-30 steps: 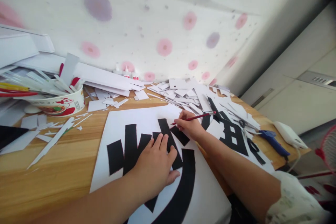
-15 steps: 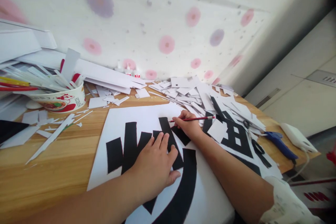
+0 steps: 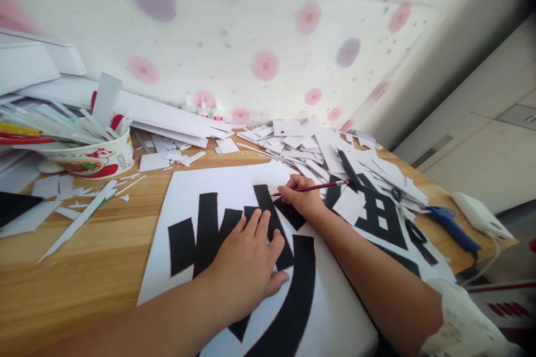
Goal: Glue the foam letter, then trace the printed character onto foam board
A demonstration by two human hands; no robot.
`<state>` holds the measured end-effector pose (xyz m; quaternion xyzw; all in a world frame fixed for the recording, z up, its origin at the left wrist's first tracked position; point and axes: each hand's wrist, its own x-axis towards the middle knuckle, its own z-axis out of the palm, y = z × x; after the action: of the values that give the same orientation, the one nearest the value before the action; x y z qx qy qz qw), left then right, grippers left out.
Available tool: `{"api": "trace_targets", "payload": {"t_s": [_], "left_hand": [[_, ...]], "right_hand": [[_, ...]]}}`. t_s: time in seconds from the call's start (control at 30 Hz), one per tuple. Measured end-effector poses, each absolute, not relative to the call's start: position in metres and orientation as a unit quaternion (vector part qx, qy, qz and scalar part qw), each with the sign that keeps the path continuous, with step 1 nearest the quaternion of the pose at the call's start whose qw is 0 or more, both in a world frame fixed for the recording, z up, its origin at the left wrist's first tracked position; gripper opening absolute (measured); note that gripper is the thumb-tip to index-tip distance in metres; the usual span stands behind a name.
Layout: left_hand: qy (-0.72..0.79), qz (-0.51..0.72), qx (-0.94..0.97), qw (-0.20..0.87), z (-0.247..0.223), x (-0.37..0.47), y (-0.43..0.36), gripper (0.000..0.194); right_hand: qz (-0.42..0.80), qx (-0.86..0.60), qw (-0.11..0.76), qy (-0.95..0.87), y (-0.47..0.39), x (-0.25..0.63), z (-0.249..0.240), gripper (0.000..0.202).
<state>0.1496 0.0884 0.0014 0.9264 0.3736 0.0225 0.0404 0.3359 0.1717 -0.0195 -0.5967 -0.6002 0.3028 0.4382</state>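
Observation:
Black cut-out shapes (image 3: 207,228) lie on a large white board (image 3: 188,181) on the wooden table. My left hand (image 3: 251,259) rests flat on them with its fingers spread. My right hand (image 3: 299,195) grips a dark red pencil (image 3: 322,186), its tip beside the upper edge of a slanted black strip (image 3: 263,198). Below and right of my left hand is a curved black piece (image 3: 302,284). A small black piece (image 3: 292,215) shows partly under my right hand.
At the left stands a paper bowl (image 3: 121,153) of sticks and pens. White scraps (image 3: 293,145) are heaped behind the board. Right of my right arm lie black cut-outs (image 3: 391,228), a blue glue gun (image 3: 454,228), scissors (image 3: 414,231) and a white box (image 3: 481,215).
My right hand has moved slightly, and the pencil tip sits a little lower along the slanted strip's edge, its eraser end raised. My left hand stays in place. The view has shifted slightly.

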Motion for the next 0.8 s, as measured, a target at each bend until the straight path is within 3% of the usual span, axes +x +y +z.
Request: {"api": "trace_targets", "payload": {"t_s": [0.8], "left_hand": [[0.365, 0.027, 0.93, 0.026, -0.0026, 0.1482, 0.0886, 0.06]], "right_hand": [[0.287, -0.565, 0.436, -0.639, 0.1698, 0.3417, -0.0188, 0.026]]}}
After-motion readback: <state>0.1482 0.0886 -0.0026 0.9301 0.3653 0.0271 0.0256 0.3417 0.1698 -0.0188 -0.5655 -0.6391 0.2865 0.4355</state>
